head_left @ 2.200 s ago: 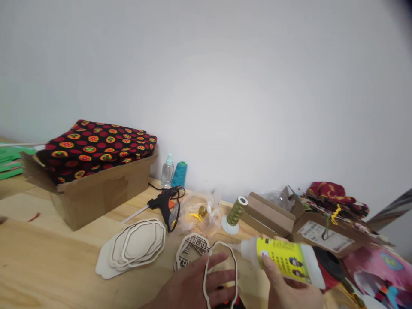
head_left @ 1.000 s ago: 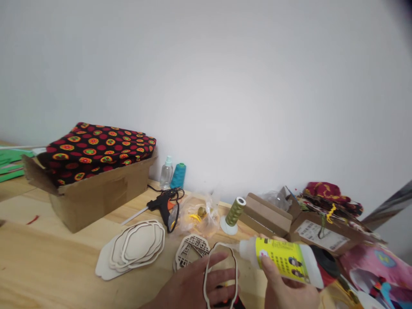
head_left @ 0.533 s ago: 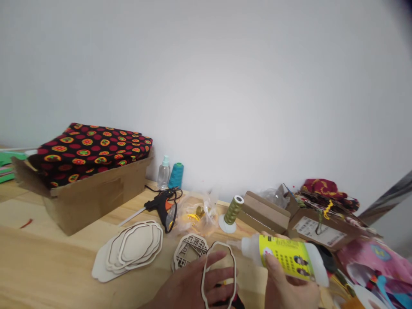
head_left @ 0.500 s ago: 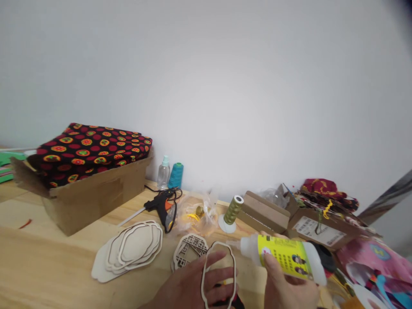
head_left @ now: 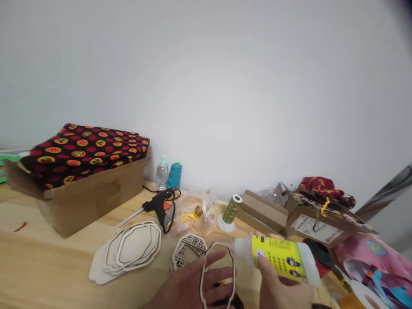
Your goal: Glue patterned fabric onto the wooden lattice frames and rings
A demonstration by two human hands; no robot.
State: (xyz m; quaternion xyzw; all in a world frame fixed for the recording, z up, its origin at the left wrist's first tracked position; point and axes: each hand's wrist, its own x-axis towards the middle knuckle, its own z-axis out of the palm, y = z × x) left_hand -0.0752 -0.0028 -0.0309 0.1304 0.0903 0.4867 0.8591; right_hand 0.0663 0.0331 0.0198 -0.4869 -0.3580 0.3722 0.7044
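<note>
My left hand (head_left: 183, 285) holds up a thin pale wooden frame (head_left: 201, 281) with a scalloped outline, and its fingers show through the opening. A white squeeze bottle (head_left: 277, 256) with a yellow label lies tilted almost level in my right hand (head_left: 283, 294), thumb across the label. Its clear nozzle points left and reaches the frame's top edge; whether the tip touches or any liquid comes out, I cannot tell. Just behind my left hand lie wooden lattice pieces (head_left: 187, 251). Farther left is a loose pile of scalloped wooden plates and frames (head_left: 138, 246).
A cardboard box (head_left: 96, 195) topped with patterned cloth (head_left: 86, 150) stands at left. Along the back are a black glue gun (head_left: 157, 206), a teal thread cone (head_left: 174, 175), a plastic bag (head_left: 196, 212) and a green spool (head_left: 231, 210). Open boxes (head_left: 317, 227) crowd the right.
The bottle and my right hand have shifted slightly left, bringing the nozzle over the frame's top edge. My left hand and the frame have hardly moved; the view has turned a little.
</note>
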